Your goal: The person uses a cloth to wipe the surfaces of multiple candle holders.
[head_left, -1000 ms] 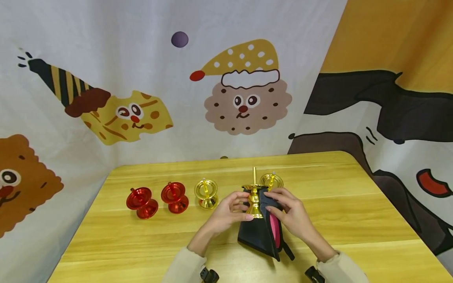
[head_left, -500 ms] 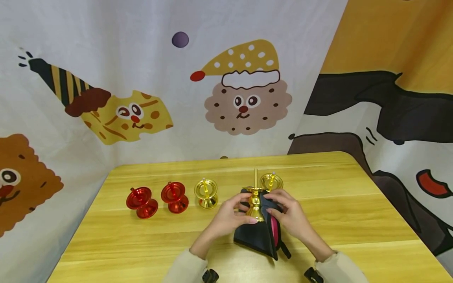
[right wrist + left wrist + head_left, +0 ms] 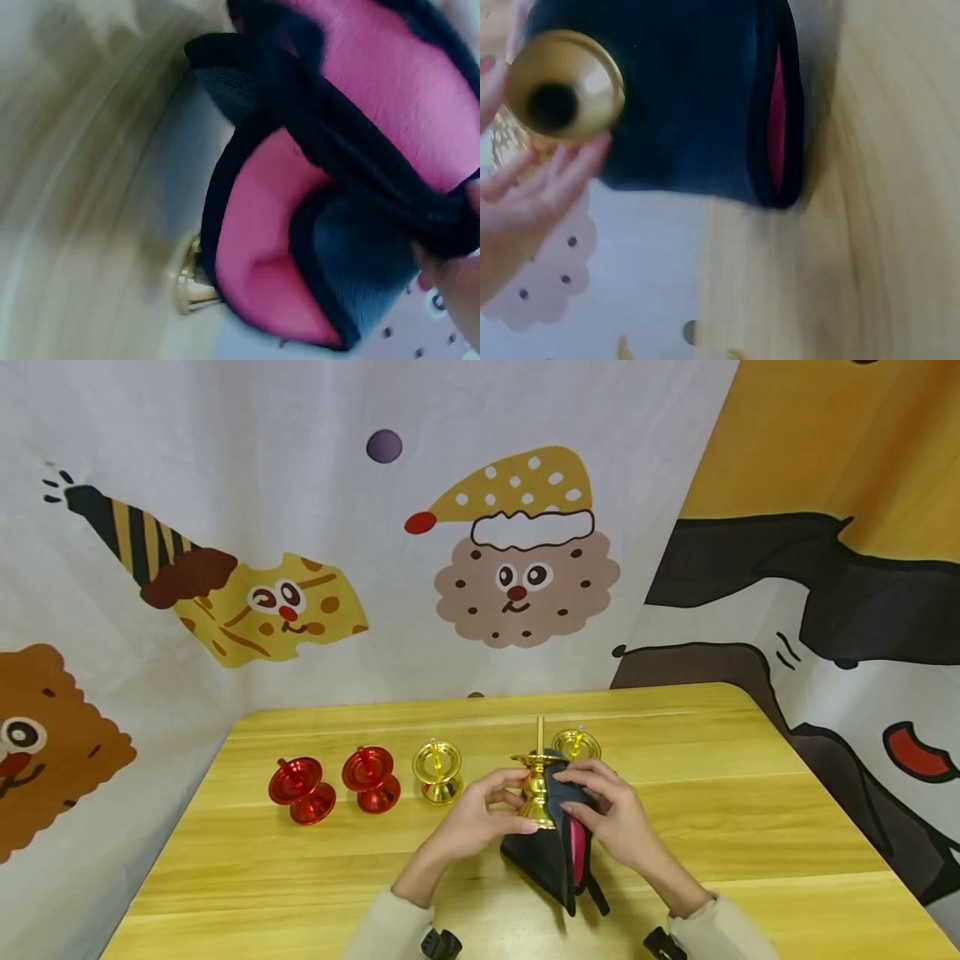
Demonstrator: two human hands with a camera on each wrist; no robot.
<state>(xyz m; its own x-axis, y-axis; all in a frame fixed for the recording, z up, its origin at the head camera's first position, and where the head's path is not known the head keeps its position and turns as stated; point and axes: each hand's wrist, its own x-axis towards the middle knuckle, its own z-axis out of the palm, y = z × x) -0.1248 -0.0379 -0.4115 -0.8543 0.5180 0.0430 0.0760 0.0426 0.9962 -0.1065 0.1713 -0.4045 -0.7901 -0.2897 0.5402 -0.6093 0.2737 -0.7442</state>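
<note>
In the head view my left hand (image 3: 476,818) grips a gold candle holder (image 3: 536,797) with a wide dish and a thin upright spike, raised over the near middle of the table. Its hollow foot (image 3: 596,82) faces the camera in the left wrist view. Fingers and thumb of my right hand (image 3: 618,806) pinch a dark fabric piece (image 3: 536,860) with black edging and a pink lining (image 3: 255,225), against the holder's right side. A black strap (image 3: 596,893) hangs from the fabric. Part of the holder's stem is hidden behind my fingers and the cloth.
Two red candle holders (image 3: 311,806) stand at the left of the wooden table (image 3: 300,893). A gold one (image 3: 441,789) stands beside them, and another gold holder (image 3: 588,747) stands behind my hands. A printed curtain (image 3: 300,460) hangs behind the table.
The fabric has shifted and folded closer round the holder's right side, its lower corner swinging slightly left. Both hands keep their grip and move only a little.
</note>
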